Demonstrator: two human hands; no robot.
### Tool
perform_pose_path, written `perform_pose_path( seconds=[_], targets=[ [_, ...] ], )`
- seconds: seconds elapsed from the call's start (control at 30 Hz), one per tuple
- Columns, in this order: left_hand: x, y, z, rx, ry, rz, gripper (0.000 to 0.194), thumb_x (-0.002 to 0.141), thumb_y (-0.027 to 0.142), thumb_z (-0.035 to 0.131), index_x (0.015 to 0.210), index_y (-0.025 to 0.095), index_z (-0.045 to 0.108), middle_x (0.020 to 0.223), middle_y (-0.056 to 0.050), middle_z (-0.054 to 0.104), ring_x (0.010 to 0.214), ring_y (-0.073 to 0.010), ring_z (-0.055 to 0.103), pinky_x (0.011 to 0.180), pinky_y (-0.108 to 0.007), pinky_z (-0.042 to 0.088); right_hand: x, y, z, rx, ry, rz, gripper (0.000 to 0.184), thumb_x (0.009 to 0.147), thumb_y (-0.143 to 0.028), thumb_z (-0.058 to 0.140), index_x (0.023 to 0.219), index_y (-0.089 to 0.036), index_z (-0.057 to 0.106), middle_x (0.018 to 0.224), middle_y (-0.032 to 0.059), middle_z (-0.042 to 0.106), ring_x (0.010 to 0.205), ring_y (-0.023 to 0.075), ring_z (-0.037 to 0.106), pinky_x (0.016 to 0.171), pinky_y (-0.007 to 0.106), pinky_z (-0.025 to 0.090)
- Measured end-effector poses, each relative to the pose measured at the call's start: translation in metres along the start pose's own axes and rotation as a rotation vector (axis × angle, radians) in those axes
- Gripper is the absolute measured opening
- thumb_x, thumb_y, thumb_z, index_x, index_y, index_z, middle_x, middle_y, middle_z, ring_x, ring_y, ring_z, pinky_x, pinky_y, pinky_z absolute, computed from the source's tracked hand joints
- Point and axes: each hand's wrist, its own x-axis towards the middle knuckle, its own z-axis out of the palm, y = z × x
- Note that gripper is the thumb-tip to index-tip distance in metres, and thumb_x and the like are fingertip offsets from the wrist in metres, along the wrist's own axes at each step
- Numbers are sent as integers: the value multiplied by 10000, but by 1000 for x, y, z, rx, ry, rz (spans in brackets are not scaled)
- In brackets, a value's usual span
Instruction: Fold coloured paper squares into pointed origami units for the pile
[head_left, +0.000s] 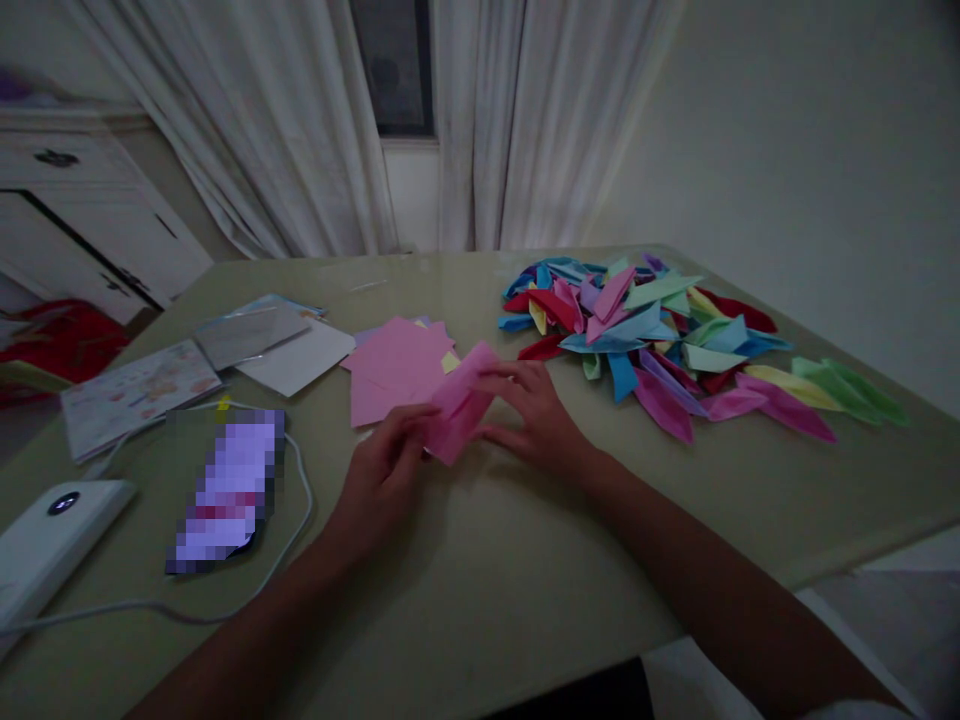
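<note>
A pink sheet of paper (459, 408), partly folded, is held tilted a little above the table (480, 560). My left hand (390, 470) pinches its lower left edge between thumb and fingers. At its right edge, my right hand (532, 415) has its fingertips on the paper, the thumb lower down and apart from the fingers. Just behind lies a stack of flat pink paper sheets (390, 365), with a small yellow piece (450, 362) beside it. To the right rests a heap of folded paper shapes (637, 330) in many colours.
On the left are a phone (232, 485) with a blurred screen, a white power bank (60, 550) and a looping white cable (304, 480). Farther back lie a white card (300, 360), a clear packet (251, 335) and a printed packet (139, 390). Curtains (300, 120) hang behind the table.
</note>
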Motion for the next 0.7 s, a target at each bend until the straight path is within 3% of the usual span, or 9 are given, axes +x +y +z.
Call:
perform_pose_path(
  seconds=[0.07, 0.13, 0.27, 0.33, 0.47, 0.53, 0.63, 0.7],
  targets=[
    [-1, -3, 1, 56, -58, 26, 273, 1022, 362, 628, 1231, 226, 740, 1095, -77, 785, 905, -225, 735, 747, -314, 568, -1, -3, 1, -41, -94, -106, 461, 967, -523, 773, 1340, -258, 723, 1450, 133, 671, 1324, 333, 555, 1134, 489, 342],
    [-1, -5, 1, 87, -88, 24, 327, 993, 399, 690, 1270, 233, 744, 1159, -83, 800, 892, -230, 754, 703, -303, 573, -3, -5, 3, -56, -147, -157, 339, 1000, -476, 747, 1255, -253, 755, 1399, 114, 709, 1289, 316, 561, 1088, 462, 332],
    [1, -4, -2, 184, -25, 18, 409, 988, 454, 699, 1325, 226, 737, 1212, -96, 808, 836, -229, 753, 648, -308, 562, -3, -1, 5, -68, -217, -173, 126, 1041, -323, 695, 1007, -227, 770, 1154, 77, 786, 1131, 276, 592, 971, 430, 307],
    [3, -4, -4, 275, 17, 6, 427, 993, 511, 683, 1283, 207, 757, 1168, -108, 816, 815, -241, 741, 654, -332, 560, -2, 3, 5, -64, -270, -185, 108, 1035, -303, 705, 1017, -225, 777, 1111, 70, 792, 1099, 265, 591, 947, 421, 297],
    [6, -9, -8, 574, 5, 111, 355, 1024, 492, 624, 1117, 203, 809, 1079, -124, 802, 947, -312, 720, 871, -467, 569, -1, 4, 5, -61, -378, -194, 115, 1042, -294, 703, 1042, -219, 790, 1093, 72, 790, 1090, 252, 587, 910, 395, 295],
    [5, -14, -9, 730, 6, 217, 269, 1018, 402, 627, 1075, 220, 817, 1236, -153, 762, 1126, -366, 681, 994, -556, 531, -1, 2, 4, -61, -405, -188, 128, 1049, -291, 691, 1031, -208, 786, 1102, 79, 784, 1087, 251, 589, 910, 391, 299],
    [4, -21, -10, 850, 1, 340, 248, 1004, 276, 620, 1184, 228, 783, 1579, -156, 592, 1399, -418, 547, 1113, -634, 462, 0, -2, 2, -32, -435, -183, 143, 1063, -302, 672, 1078, -205, 775, 1159, 88, 774, 1106, 252, 600, 937, 388, 315],
    [5, -24, -10, 835, -75, 387, 278, 1007, 239, 603, 1242, 220, 751, 1583, -145, 602, 1442, -396, 533, 1149, -621, 453, 1, -5, 1, 3, -454, -178, 150, 1076, -302, 654, 1109, -205, 764, 1192, 90, 763, 1122, 249, 609, 959, 385, 331]
  ],
)
